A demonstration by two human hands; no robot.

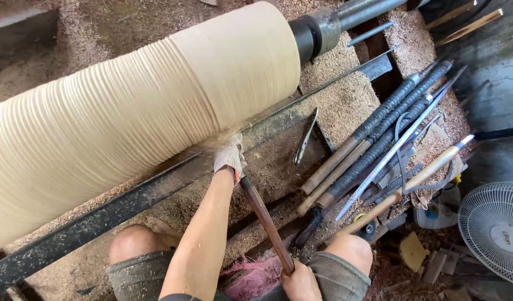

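Observation:
A thick pale wooden log (128, 106) lies across a lathe, its left part ridged and its right part smooth. My left hand (228, 158), in a worn grey glove, grips the front of a long turning chisel (266, 222) where it rests on the dark metal tool rest bar (156, 192). The tip meets the log's underside, and fine shavings fly there. My right hand (300, 282), bare, holds the brown wooden handle's rear end close to my lap. My knees show at the bottom.
Several long chisels with wrapped handles (373, 139) lie to the right on sawdust, with a metal ruler (398, 145) across them. The lathe's metal centre (329, 25) holds the log's right end. A white fan (493, 228) stands at the right. Calipers (305, 137) lie by the bar.

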